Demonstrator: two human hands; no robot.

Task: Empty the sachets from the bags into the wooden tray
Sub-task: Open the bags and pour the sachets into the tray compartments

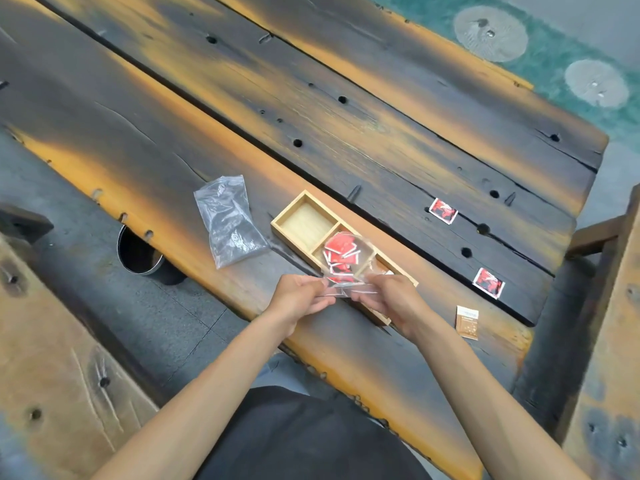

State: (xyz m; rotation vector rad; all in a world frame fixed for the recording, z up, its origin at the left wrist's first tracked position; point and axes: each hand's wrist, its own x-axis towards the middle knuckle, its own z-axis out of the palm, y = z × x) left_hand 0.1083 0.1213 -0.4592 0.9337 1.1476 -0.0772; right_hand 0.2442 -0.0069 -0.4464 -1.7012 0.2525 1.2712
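Lying flat toward the counter's (346,133) left near edge was an empty clear bag (228,221), crumpled and well apart from the hands. Just right of it sat the wooden tray (287,216), its leftmost compartment bare and pale. Over the tray's middle compartment both hands held a second clear bag of red sachets (341,254): the left hand (301,297) pinched the bag's near edge with closed fingers, and the right hand (389,299) gripped the same edge from the other side, fingers closed on the plastic. Whether any sachets already lay in that compartment could not be told. Farther right, loose on the counter, lay two red sachets (443,211) (489,283), and near the right near corner a brown sachet (467,322).
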